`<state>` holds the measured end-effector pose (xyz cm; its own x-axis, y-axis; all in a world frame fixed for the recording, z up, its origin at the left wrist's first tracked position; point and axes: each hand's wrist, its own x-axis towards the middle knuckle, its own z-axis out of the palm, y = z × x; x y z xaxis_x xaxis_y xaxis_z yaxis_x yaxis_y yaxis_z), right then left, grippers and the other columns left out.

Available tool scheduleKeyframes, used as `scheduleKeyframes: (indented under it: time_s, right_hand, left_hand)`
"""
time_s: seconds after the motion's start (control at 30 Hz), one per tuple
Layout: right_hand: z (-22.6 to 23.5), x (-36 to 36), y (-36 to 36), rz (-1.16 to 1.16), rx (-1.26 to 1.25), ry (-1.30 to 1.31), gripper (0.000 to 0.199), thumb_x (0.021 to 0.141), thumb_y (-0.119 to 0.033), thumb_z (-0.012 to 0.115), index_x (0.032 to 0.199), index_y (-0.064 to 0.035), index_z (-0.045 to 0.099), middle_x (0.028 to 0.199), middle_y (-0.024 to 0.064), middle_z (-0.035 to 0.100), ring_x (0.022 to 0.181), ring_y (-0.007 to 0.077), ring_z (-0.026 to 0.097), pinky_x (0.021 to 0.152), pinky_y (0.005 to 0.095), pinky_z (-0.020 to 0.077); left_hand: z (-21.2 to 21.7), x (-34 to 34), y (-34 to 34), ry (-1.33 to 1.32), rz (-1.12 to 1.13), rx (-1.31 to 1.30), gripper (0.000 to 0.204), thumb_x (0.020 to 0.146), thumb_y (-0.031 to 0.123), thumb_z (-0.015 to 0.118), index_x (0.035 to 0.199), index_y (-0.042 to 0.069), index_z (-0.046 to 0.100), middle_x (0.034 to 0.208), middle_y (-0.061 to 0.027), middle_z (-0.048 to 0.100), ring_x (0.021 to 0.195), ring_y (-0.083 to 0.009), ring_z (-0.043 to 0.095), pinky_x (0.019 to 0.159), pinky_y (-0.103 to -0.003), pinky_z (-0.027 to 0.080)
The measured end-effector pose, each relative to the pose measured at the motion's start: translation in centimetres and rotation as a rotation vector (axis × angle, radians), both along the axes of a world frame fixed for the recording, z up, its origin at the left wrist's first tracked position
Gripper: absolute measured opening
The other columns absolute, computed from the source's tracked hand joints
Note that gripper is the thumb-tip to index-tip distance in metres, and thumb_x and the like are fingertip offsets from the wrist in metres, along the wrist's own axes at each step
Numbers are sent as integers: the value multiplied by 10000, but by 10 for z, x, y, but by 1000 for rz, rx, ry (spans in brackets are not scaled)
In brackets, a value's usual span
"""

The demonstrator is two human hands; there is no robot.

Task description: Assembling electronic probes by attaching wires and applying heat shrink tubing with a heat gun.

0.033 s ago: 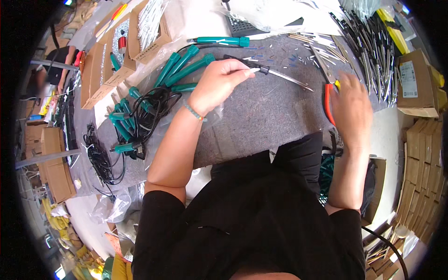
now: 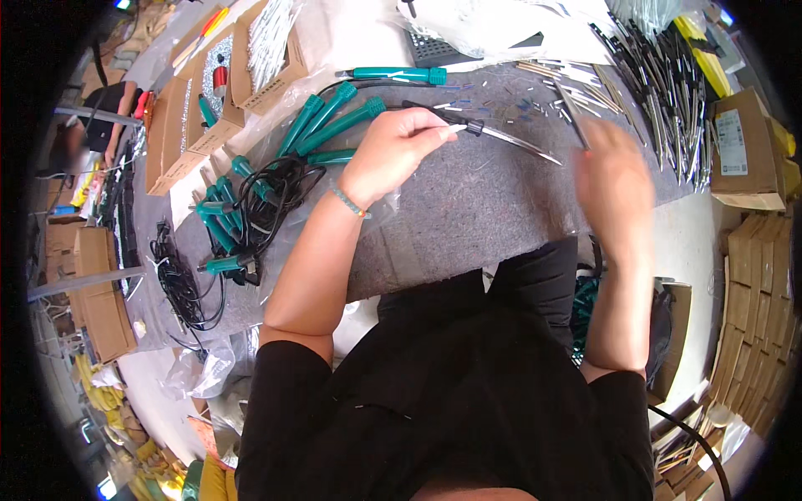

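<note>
My left hand (image 2: 393,150) is closed in a pinch on a slim metal rod (image 2: 520,144) with a black collar and a white piece at its near end. The rod points right, just above the grey cloth. Over the shears (image 2: 571,115) at the right lies my right hand (image 2: 616,179), smeared by motion. It hides the red handles, and only part of the blades shows past the fingertips. Whether the fingers grip the handles is not visible. Left of my left hand lie several green tool handles (image 2: 338,125) with a tangle of black cables (image 2: 271,196).
A grey cloth (image 2: 468,209) covers the bench. Metal rods with black ends (image 2: 668,108) are heaped at the far right, beside a cardboard box (image 2: 739,150). Small parts fill an open carton (image 2: 180,138) at the far left. Small white and blue scraps are strewn at the back.
My right hand has moved left and slightly up over the shears, covering the red handles that showed before. My left hand and the rod have hardly moved.
</note>
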<state>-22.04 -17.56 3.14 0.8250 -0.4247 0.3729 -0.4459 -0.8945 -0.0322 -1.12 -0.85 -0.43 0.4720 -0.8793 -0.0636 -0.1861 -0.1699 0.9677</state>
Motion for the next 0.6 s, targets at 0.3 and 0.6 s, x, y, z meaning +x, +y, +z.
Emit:
scheduleKeyframes:
  time_s: [0.3, 0.6]
  right_hand:
    - [-37, 83, 7, 588, 657, -184, 262, 916, -236, 559, 1106, -67, 619, 1015, 153, 616, 950, 359, 599, 798, 405, 495]
    - [-33, 77, 15, 455, 463, -133, 257, 924, -304, 531, 1048, -101, 629, 940, 118, 620, 861, 342, 628, 718, 429, 512]
  left_hand:
    - [7, 21, 6, -50, -121, 41, 165, 930, 132, 576, 941, -3, 670, 742, 33, 567, 700, -56, 491, 635, -225, 403]
    - [2, 1, 2, -282, 64, -45, 100, 889, 64, 619, 944, -5, 667, 816, 0, 646, 716, -65, 560, 658, -223, 461]
